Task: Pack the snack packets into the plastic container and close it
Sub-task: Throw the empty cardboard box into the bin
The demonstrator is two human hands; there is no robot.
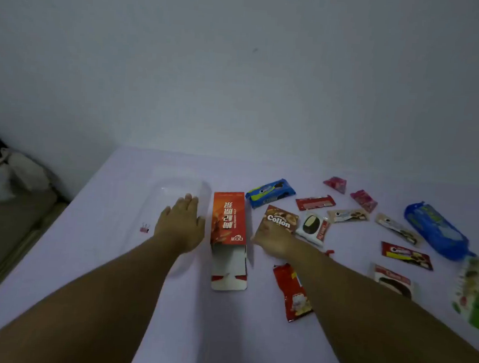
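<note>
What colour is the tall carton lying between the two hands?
Orange-red carton, white inside its open flap; head view.

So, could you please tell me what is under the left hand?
The left hand lies flat on the clear plastic container. No packets show through it; the part beneath the palm is covered.

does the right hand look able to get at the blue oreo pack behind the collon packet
Probably yes. The right hand is at the Collon packet, and the blue Oreo pack lies just beyond it, flat on the table, uncovered, with nothing standing between them.
</note>
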